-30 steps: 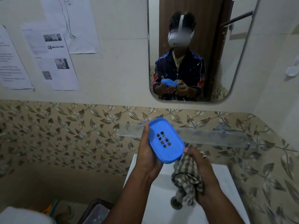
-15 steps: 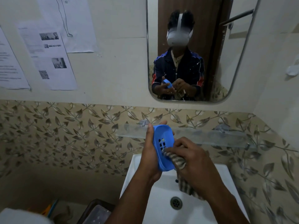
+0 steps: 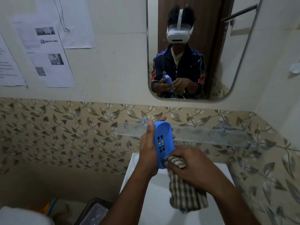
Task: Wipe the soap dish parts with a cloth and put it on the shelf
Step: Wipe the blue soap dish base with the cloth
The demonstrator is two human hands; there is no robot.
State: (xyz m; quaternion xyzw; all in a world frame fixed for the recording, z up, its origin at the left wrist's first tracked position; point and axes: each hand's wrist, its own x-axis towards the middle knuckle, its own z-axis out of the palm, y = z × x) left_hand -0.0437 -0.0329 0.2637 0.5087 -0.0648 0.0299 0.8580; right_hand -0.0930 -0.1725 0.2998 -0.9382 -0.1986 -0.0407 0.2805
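Observation:
My left hand point(image 3: 148, 148) grips a blue soap dish part point(image 3: 163, 143) with drain slots, holding it upright on its edge above the basin. My right hand point(image 3: 191, 168) holds a checked cloth point(image 3: 186, 195) and presses a bunched corner of it against the lower end of the blue part. The rest of the cloth hangs down over the basin. A clear glass shelf point(image 3: 211, 135) runs along the wall just behind my hands.
A white wash basin point(image 3: 155, 207) lies below my hands. A mirror point(image 3: 215, 65) hangs above the shelf and shows the person reflected. Papers point(image 3: 47, 57) are stuck on the wall at left. A dark box with a clear lid point(image 3: 95, 211) sits low left.
The blue part turned from facing me flat to standing on its edge. My right hand came up with the cloth and slid down to the part's lower end.

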